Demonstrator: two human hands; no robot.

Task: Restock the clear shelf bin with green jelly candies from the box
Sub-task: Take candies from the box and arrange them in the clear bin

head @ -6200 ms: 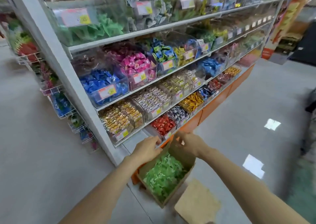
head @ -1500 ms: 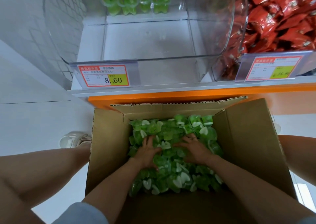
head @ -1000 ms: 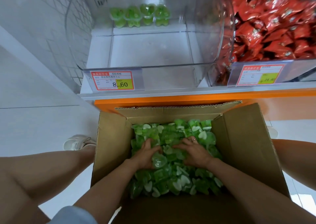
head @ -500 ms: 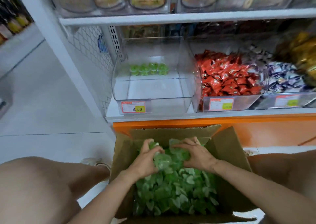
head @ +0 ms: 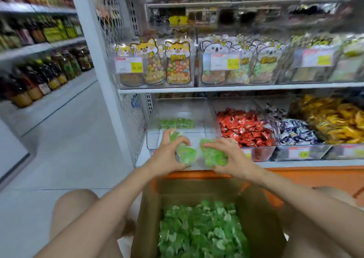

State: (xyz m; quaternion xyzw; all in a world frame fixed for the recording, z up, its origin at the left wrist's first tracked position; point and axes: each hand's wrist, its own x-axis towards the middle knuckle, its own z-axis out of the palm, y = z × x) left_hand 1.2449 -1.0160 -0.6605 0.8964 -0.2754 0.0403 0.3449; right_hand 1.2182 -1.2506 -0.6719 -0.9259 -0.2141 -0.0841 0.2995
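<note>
A brown cardboard box [head: 149, 218] stands open on the floor below me, full of green jelly candies [head: 201, 232]. My left hand [head: 167, 155] and my right hand [head: 230, 155] are raised side by side in front of the clear shelf bin [head: 155, 123], each shut on a handful of green jelly candies [head: 187, 155]. The bin sits leftmost on the bottom shelf and holds only a short row of green candies [head: 177, 122] at its back. My hands hide the bin's front lip and price tag.
To the right of the clear bin stand bins of red-wrapped candies [head: 244, 127], blue-white candies [head: 295, 131] and yellow candies [head: 334, 118]. The shelf above [head: 216, 89] carries bins of bagged sweets. An orange plinth [head: 315, 177] runs under the shelf. Bottles [head: 39, 76] line the left aisle.
Both hands have lifted out of the box with handfuls of green candies and moved up and forward to the bin's front. My view has tilted upward.
</note>
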